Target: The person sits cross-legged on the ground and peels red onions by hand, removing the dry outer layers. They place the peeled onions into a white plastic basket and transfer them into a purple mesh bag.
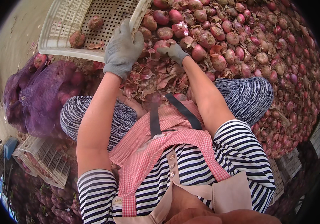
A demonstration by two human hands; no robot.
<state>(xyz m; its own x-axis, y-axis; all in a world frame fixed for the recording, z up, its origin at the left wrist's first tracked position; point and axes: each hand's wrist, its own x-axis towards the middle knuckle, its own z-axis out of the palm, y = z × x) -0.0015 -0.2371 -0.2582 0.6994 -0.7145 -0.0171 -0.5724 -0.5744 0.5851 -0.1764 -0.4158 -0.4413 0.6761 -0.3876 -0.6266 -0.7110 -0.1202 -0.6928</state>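
My left hand (123,51), in a grey work glove, grips the near right rim of a white plastic crate (72,52). The crate is tilted, and two onions lie on its perforated floor: one brownish onion (77,39) near the front rim and a second onion (95,22) farther in. My right hand (174,53), also gloved in grey, has its fingers curled round a red onion (161,44) at the near edge of a large onion heap (232,39). The glove partly hides that onion.
Loose dry onion skins (160,75) cover the ground between my legs. A purple mesh sack (46,95) full of onions stands at left. Behind it are a white crate (45,161) and dark stacked sacks (45,201). The heap wraps round my right side.
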